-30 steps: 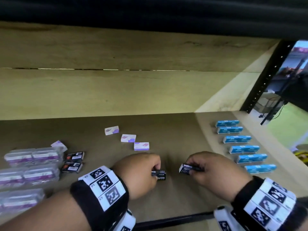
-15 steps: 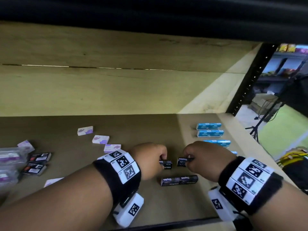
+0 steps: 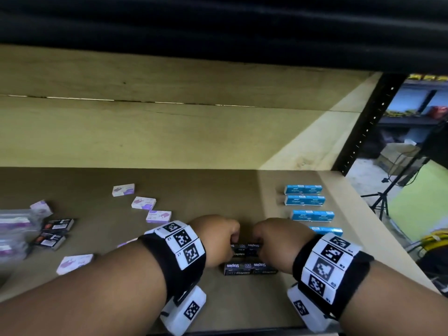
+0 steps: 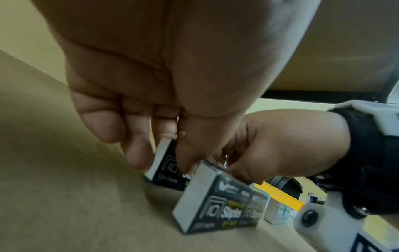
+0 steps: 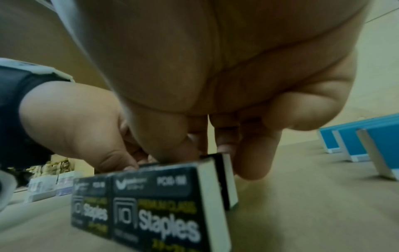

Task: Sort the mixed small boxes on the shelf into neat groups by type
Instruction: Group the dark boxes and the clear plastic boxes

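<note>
**Black staple boxes being lined up in pairs**

Both hands work mid-shelf (image 3: 218, 190), each pinching one end of a pair of black boxes (image 3: 244, 249) between thumb and fingertips; the left hand (image 3: 213, 241) and right hand (image 3: 278, 246) seem to be pushing the two boxes end to end, just behind a finished pair (image 3: 249, 268), so the black group likely forms rows like the blue boxes (image 3: 304, 200) to the right; purple boxes (image 3: 144, 203) lie scattered to the left. The head view hides the fingertips; the left wrist view shows the thumb (image 4: 190, 153) on the box top (image 4: 166, 163); the right wrist view shows the fingers (image 5: 252, 153) behind the box end (image 5: 226, 179).
</note>
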